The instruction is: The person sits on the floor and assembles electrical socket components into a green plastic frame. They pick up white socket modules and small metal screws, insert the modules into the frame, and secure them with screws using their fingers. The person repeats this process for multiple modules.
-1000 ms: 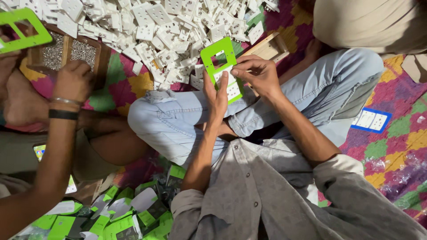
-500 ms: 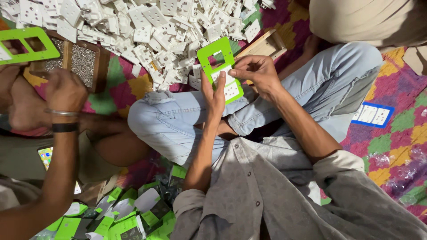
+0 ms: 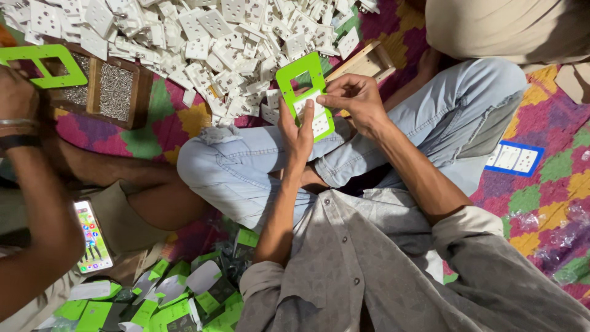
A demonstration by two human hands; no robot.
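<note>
Patchwork mat (image 3: pixel 553 203) on the floor, big heap of white socket plates (image 3: pixel 203 37) at the top, wooden tray of screws (image 3: pixel 114 92) on its left, green cards (image 3: pixel 166 301) piled bottom left beside a lit phone (image 3: pixel 92 237). Person sits cross-legged in jeans; left hand (image 3: pixel 298 132) is closed around a green frame (image 3: pixel 304 92) held upright over the knees, a white plate (image 3: pixel 316 120) seated in its lower half. Right hand (image 3: pixel 356 95) pinches the frame's right edge with fingertips; a co-worker's hand (image 3: pixel 15 92) at far left holds a second green frame (image 3: pixel 43 64).
</note>
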